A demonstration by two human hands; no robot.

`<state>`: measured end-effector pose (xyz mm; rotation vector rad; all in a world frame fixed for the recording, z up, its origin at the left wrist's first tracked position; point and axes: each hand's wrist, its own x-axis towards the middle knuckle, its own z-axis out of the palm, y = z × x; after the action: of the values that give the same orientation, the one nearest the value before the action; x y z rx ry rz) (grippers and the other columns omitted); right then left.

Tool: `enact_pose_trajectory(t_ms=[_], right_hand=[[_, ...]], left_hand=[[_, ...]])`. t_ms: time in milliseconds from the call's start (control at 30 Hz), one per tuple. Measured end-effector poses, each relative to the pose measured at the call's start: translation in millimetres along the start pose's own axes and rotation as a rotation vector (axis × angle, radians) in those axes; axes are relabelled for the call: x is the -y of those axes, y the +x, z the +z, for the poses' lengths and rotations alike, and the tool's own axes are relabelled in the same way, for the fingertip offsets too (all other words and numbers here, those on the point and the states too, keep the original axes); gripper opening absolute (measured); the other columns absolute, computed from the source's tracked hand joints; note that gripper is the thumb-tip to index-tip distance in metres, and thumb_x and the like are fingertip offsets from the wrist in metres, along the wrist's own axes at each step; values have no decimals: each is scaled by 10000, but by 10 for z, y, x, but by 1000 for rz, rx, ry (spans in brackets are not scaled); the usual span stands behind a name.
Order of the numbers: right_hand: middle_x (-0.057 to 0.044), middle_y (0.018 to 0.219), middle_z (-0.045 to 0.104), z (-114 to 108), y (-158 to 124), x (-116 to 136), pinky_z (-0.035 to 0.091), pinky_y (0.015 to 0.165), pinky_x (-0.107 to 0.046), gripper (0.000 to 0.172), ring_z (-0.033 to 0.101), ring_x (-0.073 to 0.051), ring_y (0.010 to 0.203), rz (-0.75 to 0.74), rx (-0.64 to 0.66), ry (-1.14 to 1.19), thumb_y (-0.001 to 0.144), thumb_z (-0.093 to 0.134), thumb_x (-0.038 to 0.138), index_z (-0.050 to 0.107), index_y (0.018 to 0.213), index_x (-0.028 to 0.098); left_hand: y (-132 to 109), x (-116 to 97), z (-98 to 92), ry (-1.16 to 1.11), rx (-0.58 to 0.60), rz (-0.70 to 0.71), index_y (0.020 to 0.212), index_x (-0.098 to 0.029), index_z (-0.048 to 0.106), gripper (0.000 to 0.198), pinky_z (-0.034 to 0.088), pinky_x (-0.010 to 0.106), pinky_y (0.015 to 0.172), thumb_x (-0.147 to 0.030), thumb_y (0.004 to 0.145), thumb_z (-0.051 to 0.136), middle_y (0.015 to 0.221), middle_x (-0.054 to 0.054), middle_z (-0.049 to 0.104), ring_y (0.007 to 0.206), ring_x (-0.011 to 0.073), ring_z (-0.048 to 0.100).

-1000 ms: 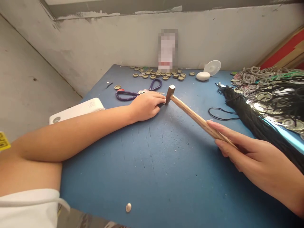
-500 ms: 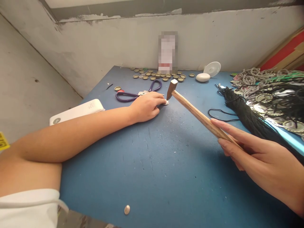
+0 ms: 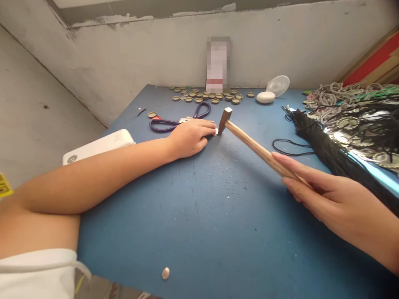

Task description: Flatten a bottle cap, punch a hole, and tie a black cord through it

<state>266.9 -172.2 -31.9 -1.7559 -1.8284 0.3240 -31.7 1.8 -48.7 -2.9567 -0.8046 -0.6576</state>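
My right hand [image 3: 330,199] is closed round the wooden handle of a hammer [image 3: 258,146]. The hammer's narrow metal end points down at a small silvery bottle cap [image 3: 216,132] on the blue table; I cannot tell whether the two touch. With its fingertips, my left hand [image 3: 190,137] pins this cap, and the fingers cover most of it. Just behind that hand lie scissors [image 3: 162,125] with dark purple handle loops, their blades hidden. A bottle cap [image 3: 152,114] and a red piece [image 3: 156,118] sit beside them.
Several bottle caps [image 3: 215,101] lie along the back, before a blurred upright card [image 3: 217,66]. A white oval object [image 3: 265,97] and a clear disc [image 3: 278,86] are nearby. Black cords [image 3: 327,149] heap up at right. A white power bank [image 3: 98,146] is behind my left forearm.
The hammer head has come down slightly and a little left, closer to the cap, with my right hand following. My left hand stays on the cap. The view shifts slightly.
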Motion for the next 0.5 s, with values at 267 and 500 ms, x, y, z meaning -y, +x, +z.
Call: enact_pose_trajectory(t_ms=[267, 500], right_hand=[[27, 676, 734, -17, -6, 138, 591, 488, -341, 597, 682, -211, 546, 130, -61, 123, 850, 604, 480, 653, 1425, 331], [-72, 801, 794, -47, 97, 188, 568, 487, -382, 700, 663, -230, 538, 155, 182, 87, 792, 539, 568, 714, 1361, 200]], left_hand=[[-9, 3, 5, -28, 6, -19, 1167, -200, 767, 478, 544, 399, 1129, -33, 815, 490, 1258, 45, 759, 1227, 230, 690], [-4, -14, 3, -8, 12, -14, 1142, -183, 758, 459, 545, 394, 1111, -27, 799, 498, 1218, 59, 763, 1201, 231, 692]])
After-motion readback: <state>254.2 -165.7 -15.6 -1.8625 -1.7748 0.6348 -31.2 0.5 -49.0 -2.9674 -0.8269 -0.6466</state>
